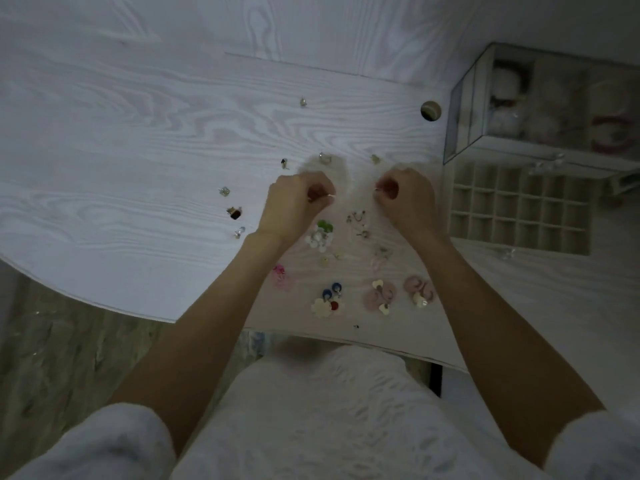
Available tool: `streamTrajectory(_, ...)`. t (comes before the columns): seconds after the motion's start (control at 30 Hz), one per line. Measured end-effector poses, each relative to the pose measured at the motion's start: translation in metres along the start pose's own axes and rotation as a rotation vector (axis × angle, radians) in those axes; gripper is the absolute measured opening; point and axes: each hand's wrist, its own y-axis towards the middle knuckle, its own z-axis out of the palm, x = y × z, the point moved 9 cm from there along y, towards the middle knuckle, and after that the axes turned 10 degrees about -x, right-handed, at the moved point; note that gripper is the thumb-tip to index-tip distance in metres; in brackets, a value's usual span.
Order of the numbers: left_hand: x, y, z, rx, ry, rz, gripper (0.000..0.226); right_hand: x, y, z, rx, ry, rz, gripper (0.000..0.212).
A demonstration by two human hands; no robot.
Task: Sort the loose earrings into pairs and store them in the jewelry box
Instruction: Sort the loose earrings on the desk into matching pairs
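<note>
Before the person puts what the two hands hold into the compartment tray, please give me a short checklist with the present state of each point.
1. Left hand pinches a small pale earring: ok.
2. Right hand pinches a small earring: ok.
3. The two held pieces match: cannot tell, too small.
4. Compartment tray is open at the right: ok.
5. Its compartments look free: ok for those visible.
6. Other loose earrings remain on the table: not ok, sorting unfinished.

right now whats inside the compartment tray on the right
The compartment tray shows rows of small square cells, and those visible look empty. The cell floors nearest the camera are hidden by the dividers.
</note>
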Motion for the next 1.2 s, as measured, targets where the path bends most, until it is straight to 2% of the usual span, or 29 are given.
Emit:
streamTrajectory(0.17,-0.021,0.030,0.053,0.066,0.052,0.050,0.008,-0.008,-0.007,-0.004,-0.026,0.028,0.062,0.015)
streamTrajectory(0.33,-0.019,0.038,0.072,0.075,0.144,0.052,0.014,-0.009,-0.008,0.000,-0.041,0.044,0.082,0.014)
streamTrajectory(0.57,-0.019,0.031,0.066,-0.028,0.030,-0.017,0.025,-0.008,-0.006,0.002,-0.107,0.067,0.127,0.013)
streamTrajectory(0.77,-0.023,0.022,0.075,0.019,-0.023,-0.026,0.028,-0.006,-0.006,0.004,-0.094,0.089,0.111,0.015)
streamTrajectory(0.93,-0.024,0.019,0.083,0.047,0.004,-0.002,0.032,-0.005,-0.006,0.008,-0.051,0.035,0.093,0.019)
streamTrajectory(1.03,-0.024,0.020,0.081,0.029,0.025,0.015,0.027,-0.004,-0.006,0.007,-0.047,0.039,0.093,0.019)
streamTrajectory(1.2,-0.027,0.015,0.053,-0.020,0.030,0.108,0.023,0.004,-0.008,0.000,-0.041,0.055,0.045,0.025)
